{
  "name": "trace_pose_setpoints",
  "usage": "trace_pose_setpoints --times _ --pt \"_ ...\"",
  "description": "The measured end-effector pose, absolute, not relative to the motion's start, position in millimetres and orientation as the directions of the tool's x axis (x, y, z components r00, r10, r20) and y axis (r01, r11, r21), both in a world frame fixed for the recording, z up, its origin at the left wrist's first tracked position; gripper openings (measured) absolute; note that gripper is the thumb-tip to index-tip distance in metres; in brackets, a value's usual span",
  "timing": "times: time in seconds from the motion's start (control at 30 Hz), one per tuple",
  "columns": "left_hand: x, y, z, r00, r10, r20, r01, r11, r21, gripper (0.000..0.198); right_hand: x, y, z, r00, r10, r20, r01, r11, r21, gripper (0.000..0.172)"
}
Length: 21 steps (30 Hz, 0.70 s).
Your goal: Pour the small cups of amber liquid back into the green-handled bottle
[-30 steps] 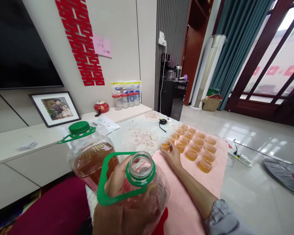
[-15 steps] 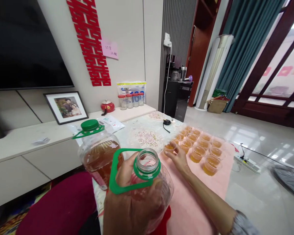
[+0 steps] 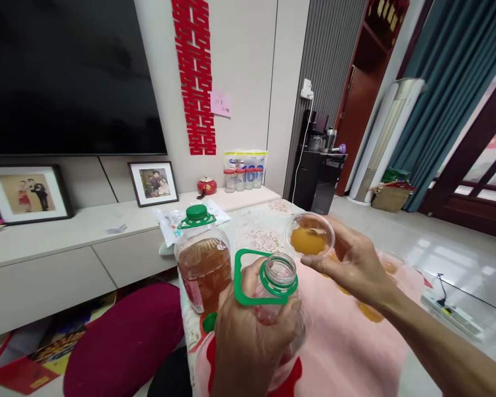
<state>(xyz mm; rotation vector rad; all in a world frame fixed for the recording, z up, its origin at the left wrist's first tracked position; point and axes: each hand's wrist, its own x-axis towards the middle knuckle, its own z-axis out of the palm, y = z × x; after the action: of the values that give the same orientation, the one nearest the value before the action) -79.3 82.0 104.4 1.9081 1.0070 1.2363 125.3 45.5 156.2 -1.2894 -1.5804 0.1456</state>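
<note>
My left hand (image 3: 254, 336) grips a clear plastic bottle (image 3: 301, 325) just below its uncapped neck, beside the green carry handle (image 3: 243, 278). Between the thumb and fingers of my right hand (image 3: 355, 267) is a clear plastic cup (image 3: 311, 236) of amber liquid, tilted and raised close to the bottle mouth. More cups of amber liquid (image 3: 372, 312) stand on the pink cloth (image 3: 343, 347), partly hidden behind my right hand and forearm. To the left stands a large capped bottle (image 3: 204, 264), part filled with brown liquid. A loose green cap (image 3: 209, 322) lies near its base.
Past the table, a white cabinet (image 3: 140, 231) carries framed photos (image 3: 154, 184), a red pot (image 3: 206, 186) and several red-lidded jars (image 3: 243, 180). A maroon round cushion (image 3: 124, 342) is at lower left. A power strip (image 3: 452, 317) lies on the floor at right.
My right hand has lifted one cup off the pink cloth and brought it toward the bottle mouth. My left hand keeps its hold on the bottle. The view has turned left.
</note>
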Motion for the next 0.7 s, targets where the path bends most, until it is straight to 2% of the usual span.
trace_pose_setpoints --times 0.2,0.33,0.47,0.7 --pt "-78 82 106 0.216 0.903 0.371 0.308 -0.423 0.852 0.032 121 43 179 -0.110 0.676 0.729 0.804 0.492 -0.335 0.046" --pt "-77 79 111 0.242 0.902 0.359 0.242 -0.414 0.877 0.030 120 43 187 -0.245 0.607 0.756 0.830 0.534 -0.160 0.041" --pt "-79 77 115 0.243 0.900 0.361 0.213 -0.413 0.885 0.034 119 44 191 -0.324 0.562 0.761 0.826 0.560 -0.062 0.044" --pt "-77 79 116 0.226 0.896 0.382 0.203 -0.427 0.881 0.037 118 45 198 -0.406 0.506 0.761 0.795 0.606 0.022 0.047"
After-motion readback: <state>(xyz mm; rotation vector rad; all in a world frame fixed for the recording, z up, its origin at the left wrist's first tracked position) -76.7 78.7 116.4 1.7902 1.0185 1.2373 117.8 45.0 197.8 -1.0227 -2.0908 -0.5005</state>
